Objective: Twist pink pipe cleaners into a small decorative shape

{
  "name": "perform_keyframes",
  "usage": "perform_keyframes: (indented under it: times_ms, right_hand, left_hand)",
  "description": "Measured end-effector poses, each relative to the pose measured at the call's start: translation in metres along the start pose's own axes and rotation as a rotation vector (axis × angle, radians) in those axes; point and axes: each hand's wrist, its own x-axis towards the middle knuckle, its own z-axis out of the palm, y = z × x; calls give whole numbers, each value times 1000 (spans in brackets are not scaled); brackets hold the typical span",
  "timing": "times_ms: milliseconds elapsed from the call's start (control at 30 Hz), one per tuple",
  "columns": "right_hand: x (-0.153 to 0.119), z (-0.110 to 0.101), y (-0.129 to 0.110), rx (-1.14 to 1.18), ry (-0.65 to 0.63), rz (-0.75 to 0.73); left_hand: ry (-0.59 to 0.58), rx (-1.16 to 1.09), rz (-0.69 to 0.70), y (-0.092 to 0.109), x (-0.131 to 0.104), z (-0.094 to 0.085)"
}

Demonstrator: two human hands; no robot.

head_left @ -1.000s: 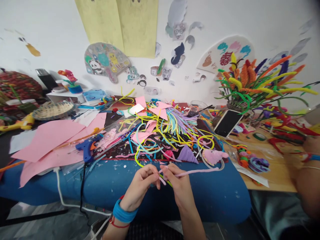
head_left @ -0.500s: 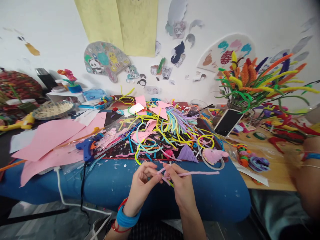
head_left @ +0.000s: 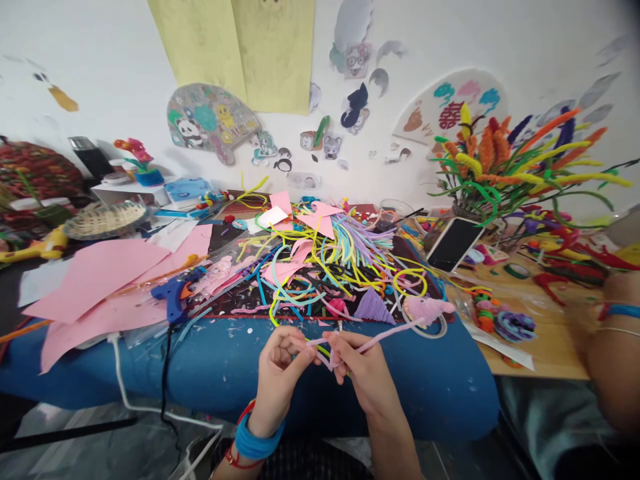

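Observation:
Between my two hands, just over the front of the blue-covered table, is a light pink pipe cleaner point(head_left: 393, 333), bent into a small angled shape at its middle. My left hand point(head_left: 287, 360) pinches one side of the bend between thumb and fingers. My right hand point(head_left: 353, 353) pinches the other side, and a long free end sticks out from it up to the right. A bit of yellow-green pipe cleaner point(head_left: 325, 349) shows between the hands; whether it is joined to the pink one I cannot tell. Beyond my fingers lie a purple triangular piece point(head_left: 374, 307) and a pink fuzzy figure point(head_left: 425, 309).
A heap of pipe cleaners point(head_left: 345, 247) covers the middle. Left of it are a blue glue gun point(head_left: 173, 299) with a black cord and pink sheets point(head_left: 100, 273). A phone point(head_left: 454, 245) leans before colourful pipe-cleaner stems point(head_left: 500, 160). Another person's arm point(head_left: 615, 347) is at right.
The free end of the pink pipe cleaner has swung from level to slanting up right. My hands have moved slightly apart, opening the bend between them.

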Motion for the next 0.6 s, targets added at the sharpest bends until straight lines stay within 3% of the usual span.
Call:
perform_keyframes:
  times_ms: [233,333,433,600]
  right_hand:
    - [-3,-12,-4,-98,-74,74]
    - [-3,-18,-4,-105,-121,92]
    - [-2,-23,-3,-31,-179,64]
    - [-5,-27,-3,113,-217,6]
  left_hand:
    - [-375,79,-305,5,8,-6]
    - [-462,89,-357,4,8,-7]
    - [-467,83,-377,2,8,-6]
    - [-331,19,-356,2,8,0]
